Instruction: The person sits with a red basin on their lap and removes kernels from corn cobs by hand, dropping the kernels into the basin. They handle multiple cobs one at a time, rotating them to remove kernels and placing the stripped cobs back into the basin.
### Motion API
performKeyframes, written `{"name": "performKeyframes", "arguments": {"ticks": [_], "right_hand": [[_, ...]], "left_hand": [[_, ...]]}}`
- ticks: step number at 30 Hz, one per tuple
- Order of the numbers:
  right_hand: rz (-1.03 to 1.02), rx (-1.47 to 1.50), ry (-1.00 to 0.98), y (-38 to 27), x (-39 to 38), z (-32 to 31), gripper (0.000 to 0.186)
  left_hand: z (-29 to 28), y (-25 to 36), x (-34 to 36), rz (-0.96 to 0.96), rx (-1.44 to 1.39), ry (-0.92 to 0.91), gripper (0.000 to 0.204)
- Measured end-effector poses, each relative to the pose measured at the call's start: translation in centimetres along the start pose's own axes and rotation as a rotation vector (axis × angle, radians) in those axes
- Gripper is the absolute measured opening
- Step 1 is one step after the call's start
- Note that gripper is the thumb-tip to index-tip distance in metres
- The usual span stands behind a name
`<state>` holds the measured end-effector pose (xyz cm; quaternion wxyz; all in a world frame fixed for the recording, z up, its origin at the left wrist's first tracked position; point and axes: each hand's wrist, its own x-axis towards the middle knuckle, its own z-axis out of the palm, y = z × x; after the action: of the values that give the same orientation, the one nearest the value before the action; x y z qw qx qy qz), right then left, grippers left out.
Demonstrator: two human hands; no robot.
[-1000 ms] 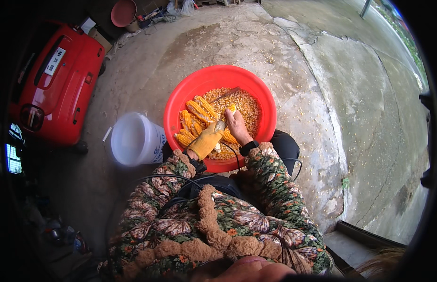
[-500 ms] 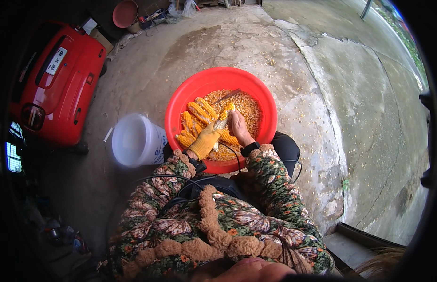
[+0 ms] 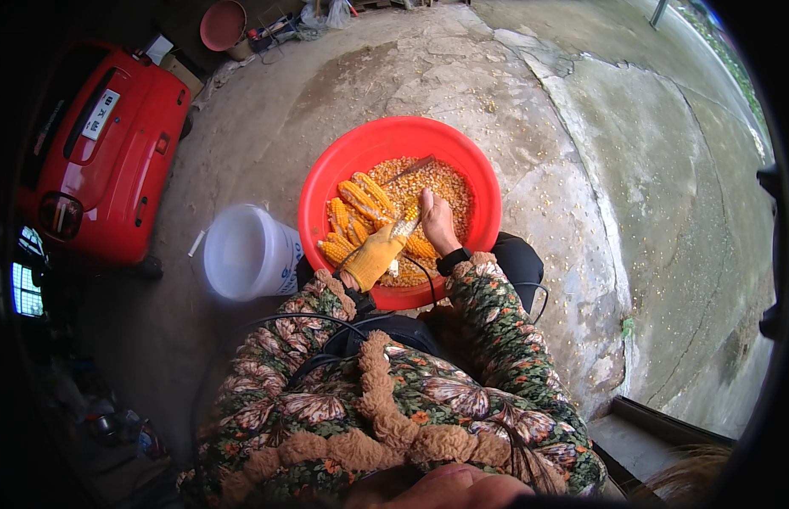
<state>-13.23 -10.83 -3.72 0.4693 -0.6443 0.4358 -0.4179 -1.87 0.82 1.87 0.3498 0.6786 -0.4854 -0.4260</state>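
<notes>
A large red basin (image 3: 316,182) sits in front of me with loose corn kernels (image 3: 452,182) and several yellow corn cobs (image 3: 360,201) in it. My left hand (image 3: 373,257), in a yellow work glove, is closed around a partly stripped corn cob (image 3: 405,225). That cob's pale bare part shows by the glove, with yellow kernels toward its far end. My bare right hand (image 3: 438,222) is closed just right of the cob's far end, thumb uppermost; anything inside its fingers is hidden. A dark flat strip (image 3: 409,170) lies across the kernels behind the hands.
A white bucket (image 3: 241,253) stands left of the basin. Farther left is a red car (image 3: 114,161). Scattered kernels dot the concrete floor (image 3: 547,170) to the right. A black cable (image 3: 301,316) runs across my lap. Another reddish basin (image 3: 224,25) leans at the back.
My right hand has shifted slightly to the right and rotated, its thumb now pointing up. The cob in my left hand sits a little lower, with the glove still around it.
</notes>
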Motion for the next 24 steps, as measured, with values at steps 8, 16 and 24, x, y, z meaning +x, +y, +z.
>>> {"name": "performKeyframes", "arguments": {"ticks": [8, 16, 24], "right_hand": [[0.026, 0.205, 0.029, -0.2, 0.3, -0.4, 0.046], [0.241, 0.447, -0.288, -0.4, 0.3, -1.7, 0.029], [0.020, 0.179, -0.188, 1.2, 1.0, -1.0, 0.029]], "left_hand": [[-0.4, 0.9, -0.3, 0.089, -0.065, 0.056, 0.037], [-0.9, 0.6, -0.2, 0.082, 0.231, 0.123, 0.046], [-1.3, 1.0, -0.5, -0.005, 0.321, 0.077, 0.052]]}}
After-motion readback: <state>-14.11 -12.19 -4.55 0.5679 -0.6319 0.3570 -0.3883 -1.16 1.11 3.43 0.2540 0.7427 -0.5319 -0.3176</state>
